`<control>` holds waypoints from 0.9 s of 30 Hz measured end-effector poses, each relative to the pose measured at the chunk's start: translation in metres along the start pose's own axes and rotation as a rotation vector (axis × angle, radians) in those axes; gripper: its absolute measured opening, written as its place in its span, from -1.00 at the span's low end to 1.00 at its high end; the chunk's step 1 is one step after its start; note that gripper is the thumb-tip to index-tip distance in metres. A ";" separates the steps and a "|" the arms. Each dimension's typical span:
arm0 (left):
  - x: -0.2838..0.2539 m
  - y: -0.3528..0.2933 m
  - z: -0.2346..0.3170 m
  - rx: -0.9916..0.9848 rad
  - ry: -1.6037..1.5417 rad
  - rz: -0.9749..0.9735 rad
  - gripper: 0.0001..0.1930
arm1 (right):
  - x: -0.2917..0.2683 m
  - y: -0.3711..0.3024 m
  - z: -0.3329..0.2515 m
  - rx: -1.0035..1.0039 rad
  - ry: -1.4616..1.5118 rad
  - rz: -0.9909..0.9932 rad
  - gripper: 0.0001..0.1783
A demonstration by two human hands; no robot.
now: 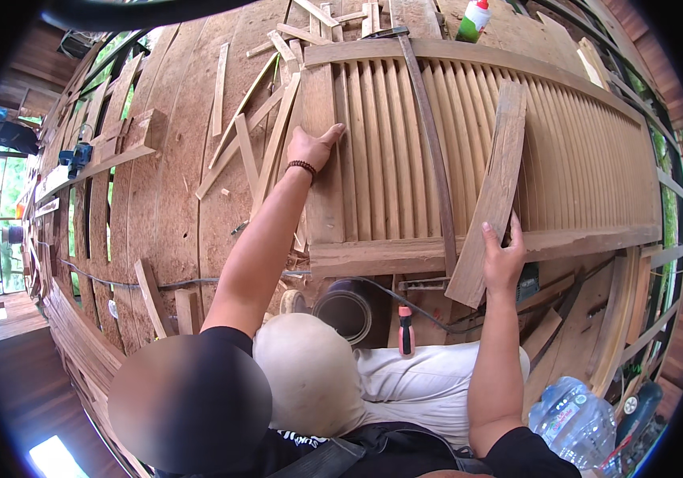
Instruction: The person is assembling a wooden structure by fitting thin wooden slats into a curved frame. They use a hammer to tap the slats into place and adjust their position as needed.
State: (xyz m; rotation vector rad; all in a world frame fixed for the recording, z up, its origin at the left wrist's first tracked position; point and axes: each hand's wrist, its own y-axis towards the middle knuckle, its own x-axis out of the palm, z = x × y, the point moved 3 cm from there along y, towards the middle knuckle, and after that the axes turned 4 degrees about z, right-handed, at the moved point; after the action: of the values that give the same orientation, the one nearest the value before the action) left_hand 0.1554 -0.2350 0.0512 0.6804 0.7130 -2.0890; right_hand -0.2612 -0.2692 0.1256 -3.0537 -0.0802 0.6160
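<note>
Slatted wooden panel (pixel 465 143) laid flat on the plank floor (pixel 170 231), centre to right, ahead of the seated person. Panel's left frame piece (pixel 326 191) touched by the left hand (pixel 315 149), with the thumb spread toward the slats; fingers partly hidden, so how firmly it is grasped cannot be told. Beaded bracelet (pixel 302 166) worn on that wrist.

Loose board (pixel 497 175) grasped near its lower right edge by the right hand (pixel 504 256). Board set at a slant across the slats, its far end leaned to the right, its near end carried past the panel's near edge.

Long bar clamp (pixel 439 171) stretched across the panel from far to near, left of the board. Wood strips (pixel 246 151) scattered over the floor, left of the panel. Green bottle with red cap (pixel 471 24) stood just beyond the far edge. Pink-and-black handle (pixel 406 334) seen beside the pale trousers (pixel 437 374), near centre. Large clear bottle (pixel 572 422) placed at near right. Blue tool (pixel 76 159) noted at far left.
</note>
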 end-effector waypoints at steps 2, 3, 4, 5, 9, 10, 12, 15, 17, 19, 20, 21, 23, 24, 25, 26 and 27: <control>-0.003 -0.002 0.006 0.005 0.022 -0.011 0.16 | 0.001 0.001 -0.001 0.018 0.010 -0.001 -0.32; -0.005 -0.004 0.008 0.006 0.045 0.009 0.16 | 0.001 0.001 0.000 0.029 0.025 -0.002 -0.32; -0.007 -0.009 0.009 0.006 0.069 0.023 0.15 | 0.000 0.000 0.001 0.042 0.036 0.001 -0.32; -0.007 -0.012 0.009 0.007 0.092 0.037 0.15 | 0.000 0.000 0.002 0.048 0.030 -0.001 -0.32; -0.008 -0.008 0.004 0.083 0.097 0.013 0.13 | 0.001 0.000 0.005 0.052 0.053 0.002 -0.33; -0.010 -0.001 -0.001 0.083 0.028 -0.032 0.10 | 0.002 -0.001 0.006 0.048 0.073 0.000 -0.33; -0.006 0.002 -0.013 0.076 -0.145 -0.107 0.00 | 0.001 -0.002 0.006 0.057 0.080 -0.009 -0.33; -0.005 -0.006 -0.006 0.021 -0.395 -0.186 -0.13 | 0.005 0.004 0.007 0.041 0.083 -0.004 -0.33; -0.005 0.005 -0.017 -0.003 -0.376 -0.202 -0.12 | 0.007 0.002 0.009 0.031 0.083 -0.007 -0.32; -0.002 0.013 -0.022 0.004 -0.252 -0.163 -0.09 | 0.008 0.002 0.012 0.038 0.089 -0.004 -0.31; -0.002 0.015 -0.021 0.023 -0.137 -0.112 -0.06 | 0.008 0.003 0.012 0.041 0.071 0.017 -0.30; -0.002 0.017 -0.020 0.042 -0.022 -0.059 -0.03 | 0.009 0.004 0.011 0.044 0.053 0.037 -0.30; -0.003 0.011 -0.015 0.079 -0.039 -0.065 0.01 | 0.009 0.003 0.009 0.055 0.034 0.051 -0.30; -0.003 0.009 -0.014 0.096 -0.048 -0.067 0.03 | 0.008 0.002 0.007 0.061 0.030 0.048 -0.30; -0.003 0.012 -0.017 0.102 -0.058 -0.069 0.03 | 0.010 0.001 0.005 0.063 0.032 0.038 -0.31; -0.002 0.015 -0.021 0.108 -0.069 -0.070 0.03 | 0.012 0.001 0.006 0.055 0.051 0.032 -0.32; -0.002 0.017 -0.025 0.114 -0.079 -0.070 0.04 | 0.013 0.002 0.009 0.047 0.070 0.025 -0.33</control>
State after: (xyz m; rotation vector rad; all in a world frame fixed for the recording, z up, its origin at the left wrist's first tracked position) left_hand 0.1760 -0.2255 0.0314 0.6392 0.5851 -2.2209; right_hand -0.2529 -0.2703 0.1127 -3.0319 -0.0262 0.5040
